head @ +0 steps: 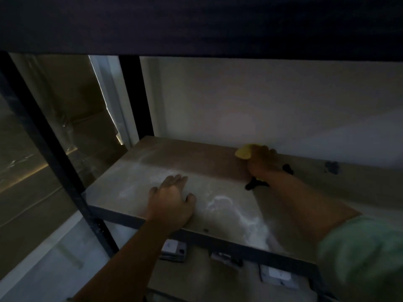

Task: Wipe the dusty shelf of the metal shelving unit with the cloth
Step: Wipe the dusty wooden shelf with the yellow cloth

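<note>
Nearest, bottom right, a pale green sleeve [362, 256] covers the right upper arm; both forearms are bare and reach fwd over the shelf [130, 182]. Below the shelf's front edge, a lower level holds a few small flat boxes [174, 250], pale w/ dark marks, too dim and blurred to tell more. Left hand [172, 201] lies palm down near the front edge, fingers spread flat and slightly curled, holding nothing, just pressing on the board. The shelf is a flat, pale tan board set in a dark metal frame; its near half carries whitish dust in streaks and swirls [229, 205], thickest toward the front right, while a darker, cleaner-looking band runs along the back. Black upright post [50, 147] stands at the front left corner, another at the back left. Farther in, right hand [261, 162] sits at the back edge by the wall, fingers curled down around the cloth [243, 152], which is yellow, soft, bunched, poking out left of the knuckles and touching the board. Small black clips [256, 184] lie beside the wrist, a dark blurry blob [332, 167] further right. Behind, a plain off-white wall [261, 101]; above, the dark underside of the next shelf.
</note>
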